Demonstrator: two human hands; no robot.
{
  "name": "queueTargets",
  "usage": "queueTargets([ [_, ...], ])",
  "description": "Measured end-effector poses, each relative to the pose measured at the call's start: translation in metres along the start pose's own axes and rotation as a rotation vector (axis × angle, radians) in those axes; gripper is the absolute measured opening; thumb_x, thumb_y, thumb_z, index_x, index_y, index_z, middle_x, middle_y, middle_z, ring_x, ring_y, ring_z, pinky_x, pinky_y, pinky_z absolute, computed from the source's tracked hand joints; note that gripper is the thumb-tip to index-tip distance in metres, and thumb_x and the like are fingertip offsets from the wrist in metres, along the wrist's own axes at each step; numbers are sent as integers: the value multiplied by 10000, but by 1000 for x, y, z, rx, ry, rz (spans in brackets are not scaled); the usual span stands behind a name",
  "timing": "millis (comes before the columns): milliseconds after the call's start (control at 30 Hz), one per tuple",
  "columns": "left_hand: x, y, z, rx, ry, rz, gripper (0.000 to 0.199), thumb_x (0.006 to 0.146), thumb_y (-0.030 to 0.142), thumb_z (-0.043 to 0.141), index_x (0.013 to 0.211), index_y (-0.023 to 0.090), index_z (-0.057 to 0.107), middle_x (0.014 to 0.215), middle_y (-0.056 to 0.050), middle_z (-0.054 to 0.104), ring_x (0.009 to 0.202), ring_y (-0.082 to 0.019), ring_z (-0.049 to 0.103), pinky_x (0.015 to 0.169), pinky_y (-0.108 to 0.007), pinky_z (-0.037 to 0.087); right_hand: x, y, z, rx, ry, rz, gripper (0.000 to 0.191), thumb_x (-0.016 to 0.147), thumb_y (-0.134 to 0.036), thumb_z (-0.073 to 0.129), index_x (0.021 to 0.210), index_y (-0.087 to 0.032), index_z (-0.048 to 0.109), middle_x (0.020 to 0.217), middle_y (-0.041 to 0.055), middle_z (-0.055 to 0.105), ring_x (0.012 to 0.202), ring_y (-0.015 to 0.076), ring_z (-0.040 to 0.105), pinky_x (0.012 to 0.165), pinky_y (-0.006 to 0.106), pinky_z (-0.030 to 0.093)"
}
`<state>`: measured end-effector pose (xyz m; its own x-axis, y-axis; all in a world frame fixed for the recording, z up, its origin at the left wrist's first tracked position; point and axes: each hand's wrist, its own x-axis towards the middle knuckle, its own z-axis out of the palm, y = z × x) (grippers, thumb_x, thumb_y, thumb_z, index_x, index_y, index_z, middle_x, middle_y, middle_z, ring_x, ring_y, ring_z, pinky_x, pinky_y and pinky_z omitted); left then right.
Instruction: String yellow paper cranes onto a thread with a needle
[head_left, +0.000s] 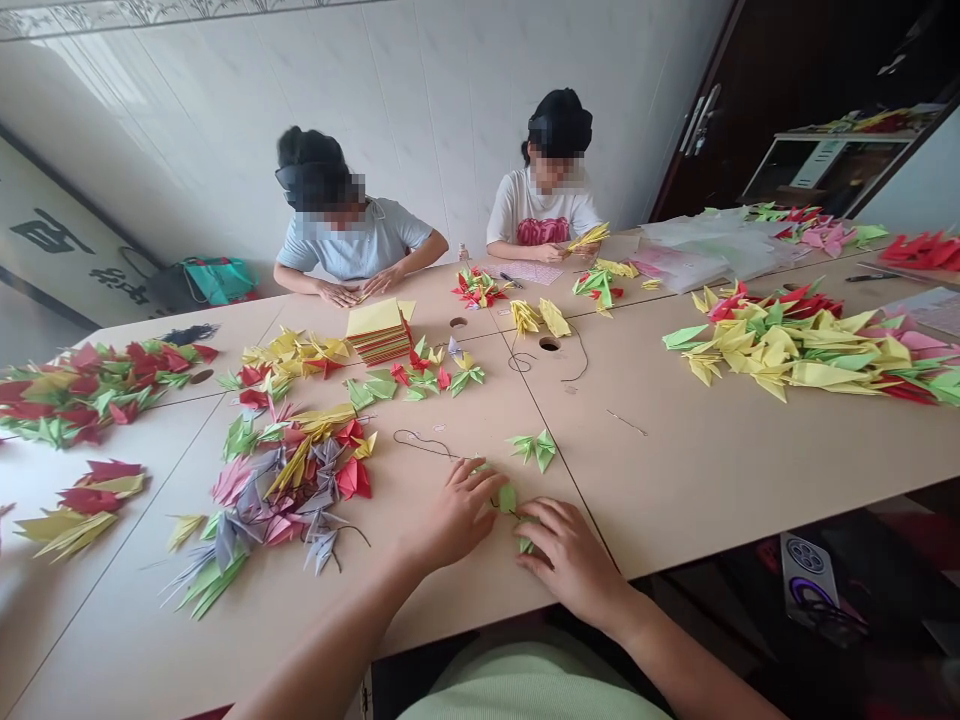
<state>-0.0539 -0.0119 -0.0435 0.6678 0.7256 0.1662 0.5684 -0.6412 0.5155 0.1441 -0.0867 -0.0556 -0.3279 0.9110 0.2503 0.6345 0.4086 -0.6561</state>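
A green folded paper crane (pixel 508 497) lies between my hands at the near edge of the table, partly covered by fingers. My left hand (pixel 459 508) has its fingers bent over the far-left part of it, where a bit of green shows by the fingertips. From the right, my right hand (pixel 568 556) pinches the near part of the green paper, thumb and fingers close together. A dark thread (pixel 424 440) runs over the table toward my left hand. Just beyond my hands sits another green paper crane (pixel 534 449). A thin needle-like tool (pixel 627 423) lies to the right.
Mixed paper cranes (pixel 300 490) are heaped at my left, with another pile (pixel 810 345) at my right. A stack of coloured paper (pixel 380 335) stands farther back. Across the table (pixel 675 480) sit two people, one in a blue shirt (pixel 352 245), the other in a white shirt (pixel 510 215).
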Motion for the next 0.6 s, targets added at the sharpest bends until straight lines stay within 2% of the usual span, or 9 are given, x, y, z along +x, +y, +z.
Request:
queueTargets([
  [100, 0, -11, 0, 22, 29, -22, 339, 891, 222, 557, 1228, 194, 542, 1204, -99, 605, 1214, -287, 491, 1023, -556, 362, 0, 4, -2, -23, 1, 30, 263, 762, -62, 671, 954, -240, 651, 1068, 69, 663, 1043, 277, 579, 915, 465, 446],
  [233, -6, -16, -4, 21, 36, 0, 284, 907, 321, 552, 1156, 189, 581, 1204, -90, 595, 1144, -257, 537, 975, -504, 418, -1, 10, -11, -35, 1, 58, 246, 787, -96, 664, 985, -240, 637, 999, 55, 664, 984, 250, 588, 874, 423, 466],
  [467, -10, -13, -3, 9, 88, 30, 205, 892, 257, 560, 1074, 178, 610, 1059, -74, 647, 1080, -238, 563, 995, -503, 388, 4, 12, -14, -69, 2, 77, 235, 755, -102, 689, 942, -231, 629, 948, 44, 675, 947, 242, 601, 845, 400, 477],
  [600, -11, -15, -1, 7, 136, 29, 185, 860, 194, 578, 1038, 209, 626, 1016, -77, 659, 1052, -232, 566, 1052, -497, 335, 5, 13, -17, -103, 9, 90, 189, 745, -114, 694, 882, -224, 622, 897, 38, 674, 897, 235, 613, 812, 395, 489],
])
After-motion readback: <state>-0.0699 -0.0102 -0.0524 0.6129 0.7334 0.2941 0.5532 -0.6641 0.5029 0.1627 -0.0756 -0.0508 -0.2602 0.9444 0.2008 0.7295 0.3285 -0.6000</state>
